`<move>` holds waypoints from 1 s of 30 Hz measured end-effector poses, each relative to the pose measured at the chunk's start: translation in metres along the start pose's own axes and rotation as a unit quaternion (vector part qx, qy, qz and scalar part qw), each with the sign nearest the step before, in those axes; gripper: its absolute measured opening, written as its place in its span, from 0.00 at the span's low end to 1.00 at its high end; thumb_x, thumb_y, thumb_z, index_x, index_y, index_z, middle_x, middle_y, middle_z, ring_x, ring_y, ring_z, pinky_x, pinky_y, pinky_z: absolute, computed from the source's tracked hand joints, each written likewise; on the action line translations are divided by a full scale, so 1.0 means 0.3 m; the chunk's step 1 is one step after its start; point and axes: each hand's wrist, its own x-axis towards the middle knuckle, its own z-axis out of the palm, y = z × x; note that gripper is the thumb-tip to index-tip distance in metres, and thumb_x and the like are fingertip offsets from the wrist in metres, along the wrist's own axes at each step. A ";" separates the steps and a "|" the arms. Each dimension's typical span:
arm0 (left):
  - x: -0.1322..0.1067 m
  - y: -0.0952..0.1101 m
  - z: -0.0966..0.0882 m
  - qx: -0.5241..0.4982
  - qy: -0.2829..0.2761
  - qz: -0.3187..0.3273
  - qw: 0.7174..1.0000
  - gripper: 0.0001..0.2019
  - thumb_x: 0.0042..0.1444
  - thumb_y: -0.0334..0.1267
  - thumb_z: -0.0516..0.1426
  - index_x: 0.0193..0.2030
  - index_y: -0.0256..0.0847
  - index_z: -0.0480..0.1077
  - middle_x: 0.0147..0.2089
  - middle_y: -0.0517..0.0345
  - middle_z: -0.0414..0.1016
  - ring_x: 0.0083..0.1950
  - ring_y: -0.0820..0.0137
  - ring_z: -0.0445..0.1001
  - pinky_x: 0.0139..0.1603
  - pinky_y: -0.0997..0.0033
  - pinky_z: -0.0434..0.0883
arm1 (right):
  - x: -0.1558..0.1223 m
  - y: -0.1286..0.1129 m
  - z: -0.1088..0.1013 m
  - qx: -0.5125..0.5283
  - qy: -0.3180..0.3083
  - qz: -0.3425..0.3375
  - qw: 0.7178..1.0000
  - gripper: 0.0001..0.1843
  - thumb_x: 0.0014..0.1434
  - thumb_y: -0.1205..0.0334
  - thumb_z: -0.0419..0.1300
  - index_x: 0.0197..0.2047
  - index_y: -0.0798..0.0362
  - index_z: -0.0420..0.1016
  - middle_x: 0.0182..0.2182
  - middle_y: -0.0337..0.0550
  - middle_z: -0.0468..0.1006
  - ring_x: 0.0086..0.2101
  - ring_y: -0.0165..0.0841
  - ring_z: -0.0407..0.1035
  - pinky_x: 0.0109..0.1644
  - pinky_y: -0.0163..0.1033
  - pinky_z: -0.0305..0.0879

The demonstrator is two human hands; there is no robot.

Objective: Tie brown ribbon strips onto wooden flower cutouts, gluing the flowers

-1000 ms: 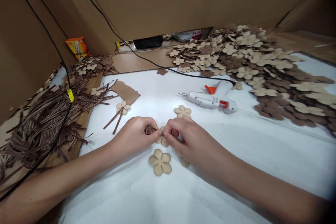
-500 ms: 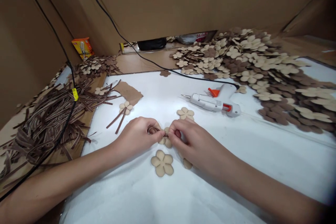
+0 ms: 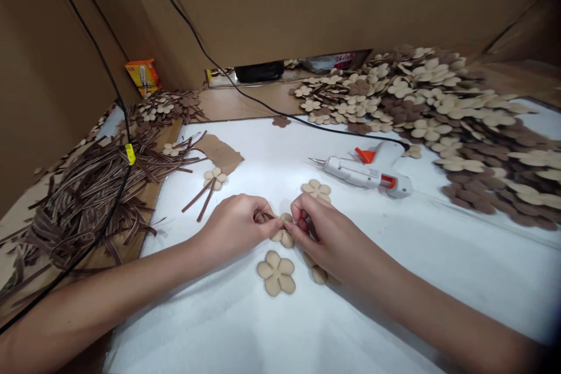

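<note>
My left hand (image 3: 239,222) pinches a short brown ribbon (image 3: 263,216), which bends into a small loop by its fingers. Opposite it, my right hand (image 3: 326,232) is closed at thumb and forefinger, its tips on the ribbon too. Directly below the fingertips lies a beige felt flower (image 3: 286,239), partly covered by the hands. A second beige flower (image 3: 276,273) rests nearer to me, fully visible. Another flower (image 3: 316,188) is just beyond my right hand, and one more (image 3: 319,274) shows partly from under it.
A white glue gun (image 3: 368,174) lies right of centre, its black cord (image 3: 263,108) crossing the back. Brown ribbons (image 3: 92,193) heap at left, near a flower with ribbon tails (image 3: 214,178) and a cardboard scrap (image 3: 219,152). Felt flowers (image 3: 438,111) pile up at right.
The whole view has shifted slightly, so things appear a little further right. My right fingers have altered their pinch at the ribbon, the thumb now stretched further out; my left hand keeps its hold.
</note>
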 end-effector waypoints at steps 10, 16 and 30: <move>0.007 0.005 0.002 -0.006 0.007 -0.009 1.000 0.11 0.48 0.45 0.56 0.25 0.40 0.71 0.24 0.60 0.72 0.26 0.71 0.67 0.24 0.75 0.60 | 0.003 0.000 -0.018 0.033 -0.034 0.025 0.999 0.06 0.57 0.61 0.50 0.30 0.49 0.55 0.23 0.35 0.65 0.24 0.29 0.59 0.25 0.34 0.55; 0.005 0.010 0.004 -0.005 0.015 -0.005 1.000 0.10 0.47 0.43 0.56 0.24 0.40 0.71 0.23 0.60 0.71 0.26 0.71 0.67 0.25 0.75 0.60 | -0.003 -0.012 -0.009 0.002 0.007 0.006 1.000 0.07 0.58 0.62 0.49 0.29 0.49 0.54 0.25 0.37 0.65 0.26 0.31 0.59 0.27 0.35 0.55; 0.022 0.051 -0.042 0.164 0.016 0.045 0.985 0.13 0.43 0.52 0.60 0.31 0.47 0.73 0.38 0.59 0.71 0.39 0.65 0.70 0.36 0.71 0.63 | 0.025 0.018 -0.008 0.039 0.003 -0.014 0.999 0.11 0.52 0.64 0.53 0.27 0.48 0.50 0.23 0.33 0.64 0.25 0.30 0.59 0.28 0.36 0.56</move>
